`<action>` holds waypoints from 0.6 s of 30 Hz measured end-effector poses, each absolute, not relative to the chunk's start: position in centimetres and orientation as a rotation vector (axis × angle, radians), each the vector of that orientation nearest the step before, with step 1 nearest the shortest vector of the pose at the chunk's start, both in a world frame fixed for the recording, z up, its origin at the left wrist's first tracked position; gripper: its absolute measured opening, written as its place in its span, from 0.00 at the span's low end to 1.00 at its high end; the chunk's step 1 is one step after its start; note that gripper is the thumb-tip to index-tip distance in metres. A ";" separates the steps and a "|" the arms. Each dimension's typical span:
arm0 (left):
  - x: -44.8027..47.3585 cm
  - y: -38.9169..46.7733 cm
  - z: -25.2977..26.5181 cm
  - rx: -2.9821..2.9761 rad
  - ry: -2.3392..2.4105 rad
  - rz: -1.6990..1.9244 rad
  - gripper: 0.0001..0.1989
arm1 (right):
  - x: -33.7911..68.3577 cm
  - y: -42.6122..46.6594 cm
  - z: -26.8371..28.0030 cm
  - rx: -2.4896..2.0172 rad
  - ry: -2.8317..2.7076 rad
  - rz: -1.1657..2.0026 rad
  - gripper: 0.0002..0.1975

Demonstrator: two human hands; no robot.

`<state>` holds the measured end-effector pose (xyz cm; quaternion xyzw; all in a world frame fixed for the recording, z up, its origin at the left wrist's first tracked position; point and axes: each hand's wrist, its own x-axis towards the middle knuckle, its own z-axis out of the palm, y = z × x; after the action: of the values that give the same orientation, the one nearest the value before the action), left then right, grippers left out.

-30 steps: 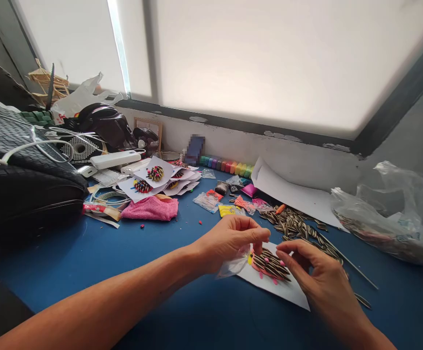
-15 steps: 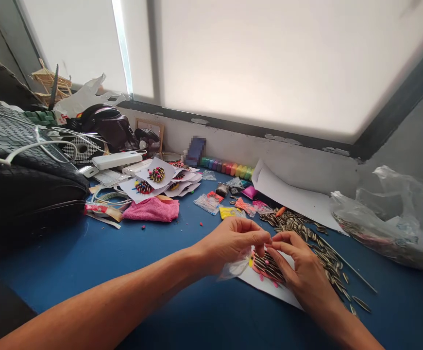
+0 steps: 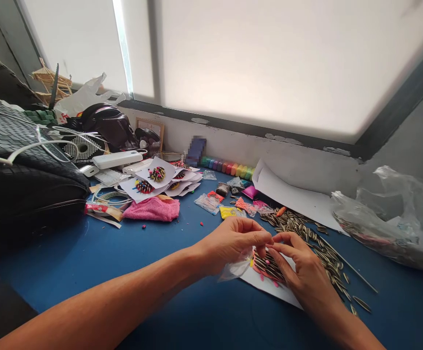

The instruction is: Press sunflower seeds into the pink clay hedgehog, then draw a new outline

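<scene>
My left hand (image 3: pixel 235 243) is closed in a pinch, and a small clear plastic bag (image 3: pixel 234 270) hangs out from under its curled fingers. Fingertip to fingertip with it, my right hand (image 3: pixel 300 265) also pinches; whatever sits between those tips is too small to make out. Just below both hands, a hedgehog-like figure (image 3: pixel 267 265) of pink clay and striped sunflower seeds, with yellow and pink bits, rests on a white sheet of paper (image 3: pixel 269 288). My right hand covers part of the figure's right side.
Loose sunflower seeds (image 3: pixel 300 228) and a thin stick (image 3: pixel 349 265) lie to the right, before a clear plastic bag (image 3: pixel 389 228). Clay packets (image 3: pixel 231 212) sit behind my hands. Farther left are a pink cloth (image 3: pixel 152 209), finished seed figures on paper (image 3: pixel 143 187) and a black bag (image 3: pixel 32 194).
Almost nothing differs. Both hands stay over the figure with fingertips together, shifted very slightly to the right.
</scene>
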<state>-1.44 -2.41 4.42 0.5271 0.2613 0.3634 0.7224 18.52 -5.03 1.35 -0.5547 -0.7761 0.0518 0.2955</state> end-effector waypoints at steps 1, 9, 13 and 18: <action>-1.5 -2.4 4.4 1.171 0.582 0.801 0.14 | 18.5 -5.1 1.5 -1.472 -2.052 0.134 0.16; -1.3 -2.5 4.1 1.147 0.651 0.738 0.14 | 18.2 -7.1 4.3 -1.382 -1.847 0.334 0.12; -1.0 -2.7 3.8 1.081 0.608 0.722 0.19 | 17.7 -8.1 4.4 -1.323 -1.838 0.537 0.11; -1.0 -2.7 3.2 1.124 0.599 0.662 0.26 | 16.9 -8.5 4.1 -1.269 -1.844 0.607 0.11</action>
<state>-0.97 -2.74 3.15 0.5148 0.2745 0.3034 0.7534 16.92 -8.46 4.07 -0.5017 -0.7287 0.2399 0.3997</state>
